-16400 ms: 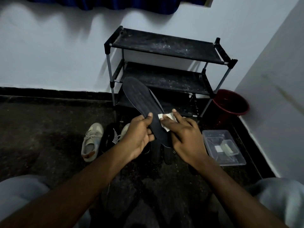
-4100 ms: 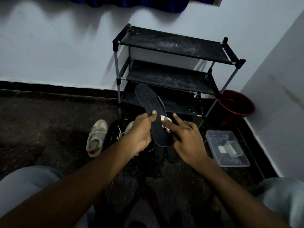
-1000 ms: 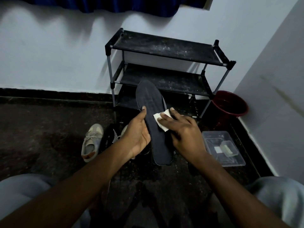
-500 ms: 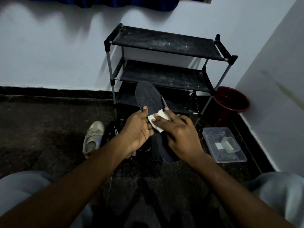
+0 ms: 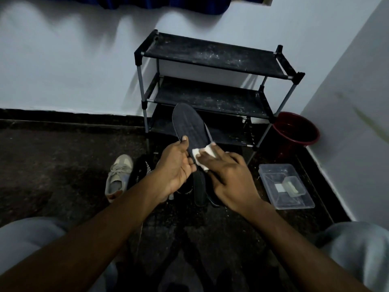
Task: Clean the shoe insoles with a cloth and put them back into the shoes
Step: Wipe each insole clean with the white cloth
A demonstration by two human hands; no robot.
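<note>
Insole wipe mid-stroke, cloth now up at the insole's middle.

Shoe rack (image 5: 212, 87) against the wall, floor (image 5: 52, 165) in front carries the shoes (image 5: 119, 175) (dark ones under the hands hard to make out). Insole (image 5: 190, 125) held tilted over them: left hand (image 5: 175, 167) curled round its left edge, thumb on top. Right hand (image 5: 228, 178) fingers flat, pressing white cloth (image 5: 201, 153) to the insole; a second ago it sat further right, so wiping continues, refit not started. Heel end hidden behind hands.
</note>
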